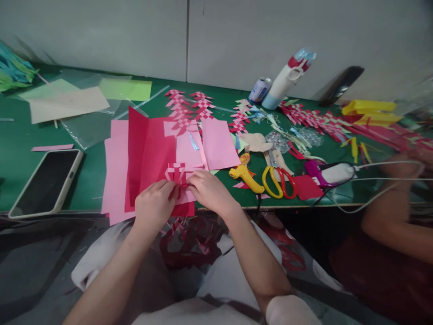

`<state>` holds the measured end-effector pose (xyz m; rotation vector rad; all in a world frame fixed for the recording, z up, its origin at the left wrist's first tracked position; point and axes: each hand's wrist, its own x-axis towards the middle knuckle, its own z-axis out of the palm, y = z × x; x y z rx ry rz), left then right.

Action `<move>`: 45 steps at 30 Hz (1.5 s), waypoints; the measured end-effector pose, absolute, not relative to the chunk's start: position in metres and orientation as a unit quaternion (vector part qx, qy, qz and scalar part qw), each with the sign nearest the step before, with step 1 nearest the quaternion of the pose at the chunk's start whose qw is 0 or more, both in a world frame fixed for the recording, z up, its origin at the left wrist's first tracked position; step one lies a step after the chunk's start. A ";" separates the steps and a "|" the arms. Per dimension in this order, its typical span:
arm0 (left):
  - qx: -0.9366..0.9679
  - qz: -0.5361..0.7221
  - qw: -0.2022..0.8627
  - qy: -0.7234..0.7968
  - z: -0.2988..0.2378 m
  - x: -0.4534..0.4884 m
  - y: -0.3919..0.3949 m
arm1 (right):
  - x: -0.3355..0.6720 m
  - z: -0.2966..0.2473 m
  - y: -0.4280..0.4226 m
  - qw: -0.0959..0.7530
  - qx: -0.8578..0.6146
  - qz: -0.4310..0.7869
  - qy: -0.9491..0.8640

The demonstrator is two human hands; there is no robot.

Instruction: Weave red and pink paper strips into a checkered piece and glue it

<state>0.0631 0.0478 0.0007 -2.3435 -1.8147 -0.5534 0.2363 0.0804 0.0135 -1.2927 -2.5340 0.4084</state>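
Between my two hands is a small woven piece of pink and red paper strips (176, 169), above stacked paper near the table's front edge. My left hand (156, 201) has its fingers curled closed on the lower left of the piece. From the right, my right hand (210, 190) pinches strips of the same piece, its fingertips close to the left hand's. Under and behind them lie red paper (157, 144) and pink sheets (220, 143). Finished-looking woven paper strips (179, 108) rest behind the sheets.
Right of my hands lie a yellow tool (248, 177), scissors with yellow and red handles (278, 178) and a purple item (316, 172). A phone (45, 183) lies left. A bottle (283, 85) and a can (260, 90) stand behind. Another person's arm (389, 212) reaches in at right.
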 end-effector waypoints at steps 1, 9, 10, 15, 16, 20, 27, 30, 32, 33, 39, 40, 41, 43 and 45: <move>-0.776 -0.182 0.062 -0.601 0.001 0.063 0.048 | 0.237 0.014 0.080 0.134 -0.447 0.139 -0.874; -0.776 -0.178 0.065 -0.602 0.001 0.063 0.048 | 0.236 0.016 0.078 0.150 -0.462 0.143 -0.862; -0.776 -0.178 0.067 -0.602 0.000 0.063 0.048 | 0.236 0.016 0.078 0.155 -0.462 0.152 -0.860; -0.776 -0.178 0.059 -0.602 0.000 0.063 0.048 | 0.236 0.018 0.077 0.213 -0.445 0.243 -0.835; -0.775 -0.178 0.056 -0.603 0.000 0.063 0.048 | 0.235 0.019 0.076 0.222 -0.447 0.266 -0.825; -0.777 -0.177 0.052 -0.602 0.001 0.063 0.048 | 0.234 0.019 0.075 0.247 -0.481 0.364 -0.758; -0.777 -0.175 0.063 -0.602 0.001 0.064 0.048 | 0.230 0.004 0.077 0.291 -0.527 0.441 -0.666; -0.780 -0.181 0.068 -0.595 0.001 0.063 0.048 | 0.230 0.002 0.077 0.295 -0.535 0.446 -0.654; -0.780 -0.188 0.072 -0.593 0.000 0.063 0.048 | 0.230 0.002 0.078 0.299 -0.540 0.447 -0.647; -0.779 -0.191 0.074 -0.592 -0.001 0.063 0.048 | 0.230 0.003 0.078 0.302 -0.544 0.447 -0.643; -0.779 -0.193 0.077 -0.592 -0.001 0.064 0.048 | 0.229 0.000 0.082 0.310 -0.573 0.452 -0.609; -0.779 -0.190 0.076 -0.593 0.000 0.064 0.048 | 0.229 -0.001 0.082 0.310 -0.577 0.451 -0.606; -0.778 -0.189 0.077 -0.594 0.000 0.064 0.048 | 0.229 -0.002 0.083 0.310 -0.579 0.448 -0.606; -0.777 -0.186 0.078 -0.597 0.000 0.064 0.048 | 0.229 -0.004 0.084 0.308 -0.578 0.444 -0.612; -0.777 -0.183 0.078 -0.597 0.000 0.064 0.048 | 0.229 -0.005 0.084 0.308 -0.570 0.446 -0.618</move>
